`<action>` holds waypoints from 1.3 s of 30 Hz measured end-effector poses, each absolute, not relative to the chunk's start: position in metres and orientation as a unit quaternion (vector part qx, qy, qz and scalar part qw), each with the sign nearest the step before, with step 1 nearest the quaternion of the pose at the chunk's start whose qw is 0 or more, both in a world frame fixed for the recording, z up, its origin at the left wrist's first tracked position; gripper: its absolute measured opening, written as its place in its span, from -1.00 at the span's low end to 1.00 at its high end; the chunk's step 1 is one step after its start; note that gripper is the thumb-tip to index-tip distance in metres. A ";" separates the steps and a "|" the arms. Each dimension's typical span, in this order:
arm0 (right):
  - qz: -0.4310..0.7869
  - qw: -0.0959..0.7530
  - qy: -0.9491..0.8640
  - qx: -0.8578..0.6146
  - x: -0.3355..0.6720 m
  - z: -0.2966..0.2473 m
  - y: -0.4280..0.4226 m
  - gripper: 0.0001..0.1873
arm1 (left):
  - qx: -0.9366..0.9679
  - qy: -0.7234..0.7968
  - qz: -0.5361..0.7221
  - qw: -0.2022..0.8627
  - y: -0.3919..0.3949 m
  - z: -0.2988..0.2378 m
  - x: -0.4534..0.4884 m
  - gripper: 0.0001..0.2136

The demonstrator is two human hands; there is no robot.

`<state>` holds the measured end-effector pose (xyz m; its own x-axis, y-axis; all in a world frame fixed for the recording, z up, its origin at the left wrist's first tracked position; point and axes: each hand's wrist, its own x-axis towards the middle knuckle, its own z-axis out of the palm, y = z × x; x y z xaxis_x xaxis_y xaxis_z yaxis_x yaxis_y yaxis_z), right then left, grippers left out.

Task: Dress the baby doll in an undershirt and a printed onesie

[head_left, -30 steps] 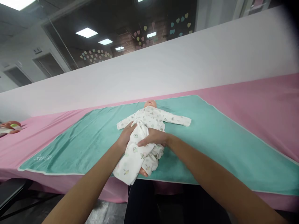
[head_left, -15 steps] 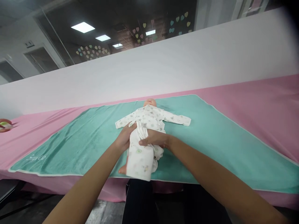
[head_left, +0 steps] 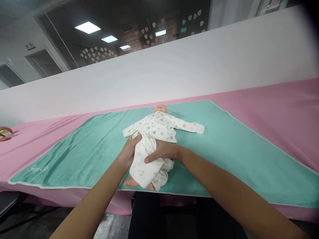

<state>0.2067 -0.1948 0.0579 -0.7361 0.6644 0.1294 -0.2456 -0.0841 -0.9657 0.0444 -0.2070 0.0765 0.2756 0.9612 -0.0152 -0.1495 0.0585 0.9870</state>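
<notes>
A pink-faced baby doll (head_left: 160, 109) lies on its back on a teal blanket with a white edge (head_left: 236, 166), arms out in a white long-sleeved top with little printed pictures (head_left: 159, 127). The soft white printed pants (head_left: 144, 166) are down by its legs, bunched up. The left hand (head_left: 129, 151) pinches the gathered cloth on one side. The right hand (head_left: 163, 150) has its thumb on top of the cloth, and its other fingers are hidden. One bare foot (head_left: 131, 182) pokes out beside a pant leg that looks loose. The step in hand seems to be sorting out the pants around the legs. The next move likely calls for holding the gathered part open and lining it up with that foot, gently.
</notes>
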 end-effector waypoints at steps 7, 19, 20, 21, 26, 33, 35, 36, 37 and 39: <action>0.742 0.413 -0.511 -0.133 0.207 0.053 -0.189 -0.68 | 0.613 0.368 0.310 0.627 -0.207 0.087 0.026 -0.53; 0.668 0.364 -0.622 -0.186 0.206 0.062 -0.198 -0.59 | 0.573 0.442 0.465 0.510 -0.207 0.076 0.035 -0.74; 0.688 0.375 -0.595 -0.177 0.206 0.061 -0.197 -0.60 | 0.597 0.453 0.452 0.484 -0.208 0.077 0.032 -0.72; 0.710 0.381 -0.569 -0.165 0.206 0.060 -0.197 -0.61 | 0.624 0.464 0.440 0.450 -0.209 0.076 0.030 -0.70; 0.783 0.361 -0.489 -0.131 0.206 0.053 -0.197 -0.63 | 0.689 0.511 0.416 0.302 -0.212 0.062 0.035 -0.69; 0.748 0.332 -0.565 -0.103 0.205 0.062 -0.198 -0.61 | 0.725 0.450 0.341 0.394 -0.238 0.095 0.029 -0.37; 0.724 0.319 -0.603 -0.099 0.205 0.065 -0.199 -0.56 | 0.749 0.467 0.290 0.369 -0.250 0.107 0.026 -0.28; 0.711 0.313 -0.622 -0.103 0.204 0.066 -0.200 -0.55 | 0.763 0.486 0.266 0.334 -0.254 0.110 0.026 -0.26; 0.694 0.311 -0.639 -0.111 0.204 0.066 -0.201 -0.56 | 0.775 0.504 0.244 0.291 -0.257 0.111 0.028 -0.27; 0.655 0.320 -0.671 -0.133 0.202 0.067 -0.204 -0.57 | 0.800 0.527 0.201 0.205 -0.260 0.108 0.031 -0.30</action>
<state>0.2023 -0.2040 0.0667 -0.7596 0.5980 0.2557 -0.2416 0.1056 -0.9646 0.0307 -0.2597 0.1082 0.3644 0.9252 0.1060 0.7600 -0.3612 0.5402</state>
